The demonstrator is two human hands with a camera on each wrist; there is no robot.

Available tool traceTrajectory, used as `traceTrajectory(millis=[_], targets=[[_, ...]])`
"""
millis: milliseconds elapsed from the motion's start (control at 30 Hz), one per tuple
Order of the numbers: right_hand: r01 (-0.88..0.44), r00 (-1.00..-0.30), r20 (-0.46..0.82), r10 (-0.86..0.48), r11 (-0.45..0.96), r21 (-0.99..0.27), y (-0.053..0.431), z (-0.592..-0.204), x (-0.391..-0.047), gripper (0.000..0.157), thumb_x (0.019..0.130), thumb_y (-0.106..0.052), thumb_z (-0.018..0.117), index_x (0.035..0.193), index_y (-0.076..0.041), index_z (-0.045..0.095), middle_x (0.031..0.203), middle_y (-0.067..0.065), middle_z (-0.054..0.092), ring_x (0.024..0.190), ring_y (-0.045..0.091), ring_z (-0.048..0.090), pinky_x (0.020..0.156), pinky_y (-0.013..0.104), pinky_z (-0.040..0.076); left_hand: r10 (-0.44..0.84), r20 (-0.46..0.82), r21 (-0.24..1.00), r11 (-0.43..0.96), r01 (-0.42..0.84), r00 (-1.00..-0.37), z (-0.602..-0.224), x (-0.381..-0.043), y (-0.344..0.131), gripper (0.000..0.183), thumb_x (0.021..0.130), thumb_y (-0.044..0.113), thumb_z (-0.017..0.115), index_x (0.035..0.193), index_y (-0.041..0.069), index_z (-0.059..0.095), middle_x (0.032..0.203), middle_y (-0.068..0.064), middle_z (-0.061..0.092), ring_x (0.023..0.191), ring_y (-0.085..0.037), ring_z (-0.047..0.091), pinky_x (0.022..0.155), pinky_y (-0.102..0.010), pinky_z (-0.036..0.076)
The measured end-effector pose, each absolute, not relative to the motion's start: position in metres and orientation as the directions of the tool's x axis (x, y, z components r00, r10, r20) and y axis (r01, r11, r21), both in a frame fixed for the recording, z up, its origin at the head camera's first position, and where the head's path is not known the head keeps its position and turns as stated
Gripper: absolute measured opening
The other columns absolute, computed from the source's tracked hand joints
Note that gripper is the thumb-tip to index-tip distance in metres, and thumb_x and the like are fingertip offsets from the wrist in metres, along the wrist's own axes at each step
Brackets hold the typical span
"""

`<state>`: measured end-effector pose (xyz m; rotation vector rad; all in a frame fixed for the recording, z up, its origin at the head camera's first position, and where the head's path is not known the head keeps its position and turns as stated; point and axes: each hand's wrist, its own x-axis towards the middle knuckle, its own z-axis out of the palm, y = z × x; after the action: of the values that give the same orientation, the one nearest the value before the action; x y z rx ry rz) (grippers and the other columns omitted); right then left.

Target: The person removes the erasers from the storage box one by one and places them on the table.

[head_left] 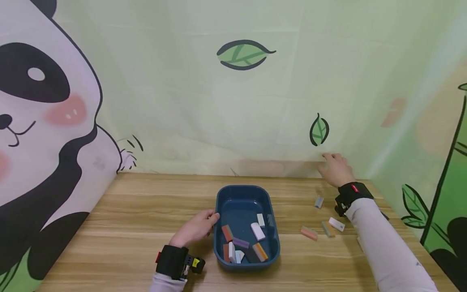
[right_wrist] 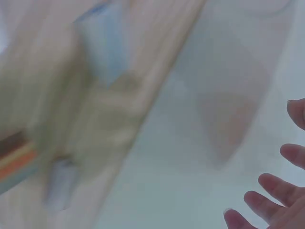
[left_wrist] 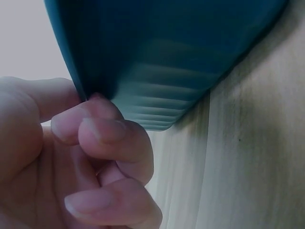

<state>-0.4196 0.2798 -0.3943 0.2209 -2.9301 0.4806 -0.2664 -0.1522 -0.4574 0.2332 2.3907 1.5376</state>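
A deep blue plastic tray (head_left: 233,205) stands on the table, several small oblong blocks lying in its near half. At its left side my left hand (head_left: 195,228) pinches the rim between thumb and fingertip. The left wrist view shows the other fingers curled beneath the tray's outer wall (left_wrist: 167,52). My right hand (head_left: 336,170) is raised over the table's back right, close to the backdrop, with spread fingers (right_wrist: 276,188) holding nothing. Nearest it on the table lies a grey-blue block (head_left: 319,202); blocks look blurred in the right wrist view.
Right of the tray lie a red-and-green block (head_left: 309,233), a green-and-tan block (head_left: 328,229) and a white block (head_left: 336,224). Another is partly covered by the right sleeve. A printed cloth backdrop (head_left: 175,101) borders the wooden table (head_left: 146,207) behind and at the sides.
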Motion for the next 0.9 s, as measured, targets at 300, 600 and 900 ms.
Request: traceTrajectory(millis=[300, 600, 900], targets=[[-0.466, -0.870, 0.284, -0.403, 0.860, -0.206, 0.210, -0.373, -0.411, 0.042, 0.095, -0.016, 0.059, 0.132, 0.003, 0.053, 0.136, 0.030, 0.041, 0.122, 0.048, 0.042, 0.095, 0.060, 0.039, 0.271, -0.162, 0.901, 0.432, -0.031, -0.949, -0.455, -0.266, -0.155, 0.030, 0.107, 0.022, 0.040, 0.090, 0.001, 0.054, 0.066, -0.001, 0.043, 0.054, -0.017, 0.040, 0.053, -0.029, 0.030], [-0.738, -0.650, 0.321, -0.688, 0.672, -0.054, 0.145, -0.384, -0.383, 0.041, 0.091, -0.018, 0.069, 0.127, -0.002, 0.059, 0.130, 0.024, 0.051, 0.116, 0.038, 0.052, 0.097, 0.050, 0.042, 0.268, -0.158, 0.900, 0.434, -0.028, -0.950, -0.455, -0.266, -0.154, 0.031, 0.107, 0.023, 0.040, 0.090, 0.000, 0.054, 0.067, -0.002, 0.043, 0.055, -0.017, 0.041, 0.054, -0.030, 0.030], [-0.892, -0.450, 0.049, -0.891, 0.452, 0.022, 0.086, -0.409, -0.324, 0.039, 0.095, -0.028, 0.065, 0.131, -0.013, 0.060, 0.132, 0.012, 0.053, 0.116, 0.026, 0.053, 0.094, 0.044, 0.045, 0.295, -0.171, 0.912, 0.408, -0.038, -0.940, -0.456, -0.266, -0.153, 0.031, 0.107, 0.023, 0.039, 0.093, 0.000, 0.055, 0.066, -0.001, 0.043, 0.054, -0.016, 0.040, 0.054, -0.029, 0.030]])
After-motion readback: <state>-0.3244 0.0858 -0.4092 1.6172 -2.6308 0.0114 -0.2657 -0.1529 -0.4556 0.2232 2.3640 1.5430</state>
